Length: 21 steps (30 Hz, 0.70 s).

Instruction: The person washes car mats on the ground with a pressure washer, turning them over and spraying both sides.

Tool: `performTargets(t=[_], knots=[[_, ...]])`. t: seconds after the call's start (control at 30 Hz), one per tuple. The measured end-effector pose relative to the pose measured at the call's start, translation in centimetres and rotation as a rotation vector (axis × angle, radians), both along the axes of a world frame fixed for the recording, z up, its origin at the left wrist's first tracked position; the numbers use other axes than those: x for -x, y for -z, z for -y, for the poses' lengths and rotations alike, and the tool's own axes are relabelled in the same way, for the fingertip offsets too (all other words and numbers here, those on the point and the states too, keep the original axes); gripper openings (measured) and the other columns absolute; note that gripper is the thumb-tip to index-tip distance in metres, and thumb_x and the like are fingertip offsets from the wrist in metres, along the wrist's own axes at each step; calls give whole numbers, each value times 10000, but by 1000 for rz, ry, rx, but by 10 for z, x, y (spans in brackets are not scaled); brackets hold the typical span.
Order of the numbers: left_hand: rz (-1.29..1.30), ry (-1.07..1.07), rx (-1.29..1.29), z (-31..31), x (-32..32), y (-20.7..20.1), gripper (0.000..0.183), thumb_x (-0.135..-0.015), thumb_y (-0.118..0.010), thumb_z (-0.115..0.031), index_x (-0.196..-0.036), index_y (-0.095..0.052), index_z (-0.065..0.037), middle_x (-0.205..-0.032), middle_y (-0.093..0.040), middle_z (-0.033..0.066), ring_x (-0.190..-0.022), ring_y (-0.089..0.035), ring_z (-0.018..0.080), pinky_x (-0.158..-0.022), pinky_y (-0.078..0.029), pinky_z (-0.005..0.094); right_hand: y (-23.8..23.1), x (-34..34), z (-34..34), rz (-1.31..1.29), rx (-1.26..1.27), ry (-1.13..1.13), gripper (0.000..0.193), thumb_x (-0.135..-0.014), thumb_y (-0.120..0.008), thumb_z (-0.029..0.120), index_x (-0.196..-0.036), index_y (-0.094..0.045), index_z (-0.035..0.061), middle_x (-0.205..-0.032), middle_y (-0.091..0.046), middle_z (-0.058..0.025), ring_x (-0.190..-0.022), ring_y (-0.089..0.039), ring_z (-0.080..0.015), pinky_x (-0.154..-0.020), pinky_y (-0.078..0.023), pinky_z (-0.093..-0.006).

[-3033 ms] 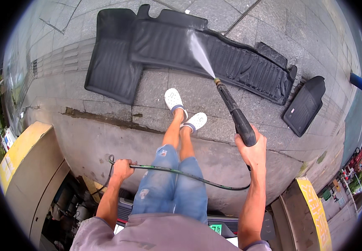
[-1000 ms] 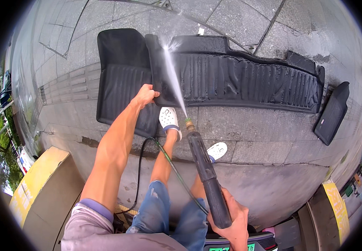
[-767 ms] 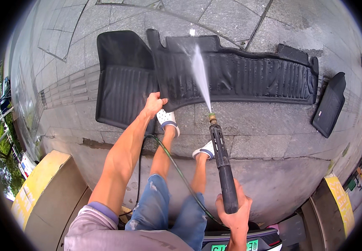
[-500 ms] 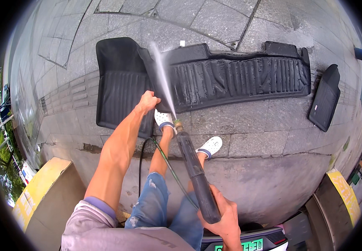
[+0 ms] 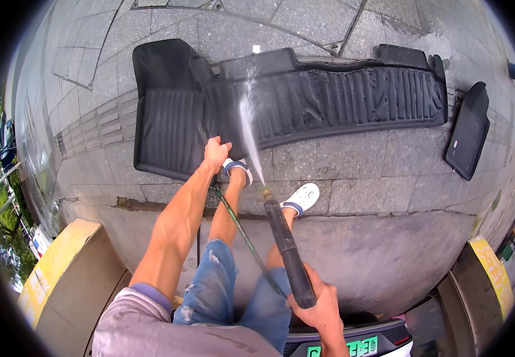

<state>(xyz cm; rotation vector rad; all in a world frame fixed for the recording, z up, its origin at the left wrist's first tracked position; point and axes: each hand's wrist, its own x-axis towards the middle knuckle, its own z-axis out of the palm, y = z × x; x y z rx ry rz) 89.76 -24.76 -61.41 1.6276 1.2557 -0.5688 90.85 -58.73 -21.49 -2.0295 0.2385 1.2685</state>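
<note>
Both hands were closed: the right hand around the rear grip of the spray gun, the left hand curled at the near left edge of the long mat, apparently pinching it. That ribbed black mat lay on the grey pavement, its left end seemingly overlapping the left mat, and the water jet struck near that end. Doing this well probably called for a firm left pinch, so pressure could not shove the mat away, and an even sweep along the grooves, aimed clear of the fingers and white shoes. A slack hose would likely help the gun swing freely.
</note>
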Motion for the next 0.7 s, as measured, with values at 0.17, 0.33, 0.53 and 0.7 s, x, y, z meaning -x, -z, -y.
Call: performTargets(t=[0.17,0.33,0.53,0.7], knots=[[45,73,-87,30,-19,-24,219,-908,-677,-87,-1064,-689,65,-975,-741,142,-840,-705,214,-725,-572,365,-5,17,13,47,69,29,603,-744,-678,75,-1337,-575,28,-733,-662,-195,-683,-721,-360,-701,-555,-340],[54,229,-203,63,-31,-58,308,-894,-679,-109,-1169,-689,29,-1034,-757,156,-880,-721,240,-801,-560,377,-16,22,20,84,146,100,575,-779,-667,70,-1344,-570,28,-716,-647,-192,-665,-707,-336,-700,-551,-345],[144,258,-133,73,-48,-129,305,-889,-689,-116,-1137,-682,61,-1024,-757,165,-918,-712,227,-834,-542,366,-28,20,43,144,180,284,522,-804,-646,60,-1322,-585,21,-685,-616,-146,-597,-629,-227,-673,-534,-342],[170,209,-84,64,-40,-135,254,-899,-664,-61,-1123,-682,58,-1011,-749,124,-865,-671,167,-772,-530,330,-34,19,65,179,243,369,505,-806,-630,37,-1309,-590,16,-699,-603,-122,-618,-600,-191,-669,-525,-335]])
